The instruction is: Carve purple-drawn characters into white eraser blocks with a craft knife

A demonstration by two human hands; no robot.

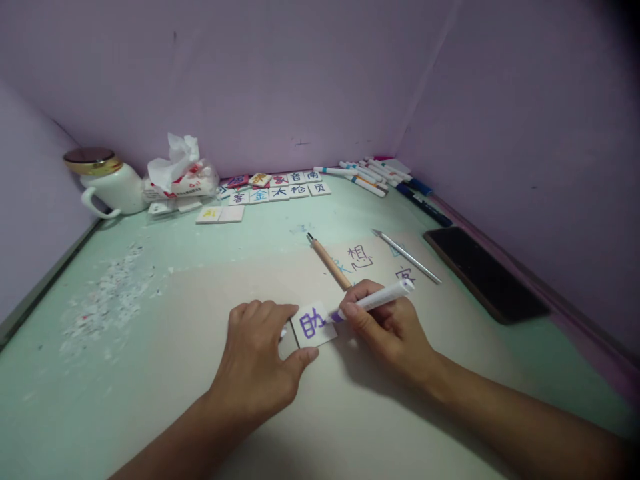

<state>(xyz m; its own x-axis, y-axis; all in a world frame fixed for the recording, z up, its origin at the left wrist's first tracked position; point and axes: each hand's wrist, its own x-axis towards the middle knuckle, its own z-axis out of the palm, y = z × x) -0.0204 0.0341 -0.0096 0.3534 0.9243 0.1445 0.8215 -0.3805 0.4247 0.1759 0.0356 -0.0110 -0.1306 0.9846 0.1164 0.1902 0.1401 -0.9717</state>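
A small white square tile [315,338] lies on the pale sheet [200,320], bearing a purple Chinese character. My left hand [263,360] grips that tile by its edges, index finger at the far side and thumb at the near side. In my right hand [387,330] is a white marker [380,297] with a purple end, its tip at the right part of the character. Just beyond my right hand lies a carving tool with a wooden handle [330,263]. A silver craft knife [410,257] rests farther right.
Several lettered tiles [280,193] stand in rows at the back, with two more tiles [220,214] nearer. White markers [367,175] are heaped at the back right, near a dark phone [483,273]. A lidded mug [113,190], tissue pack [180,180] and white shavings [113,290] are at left.
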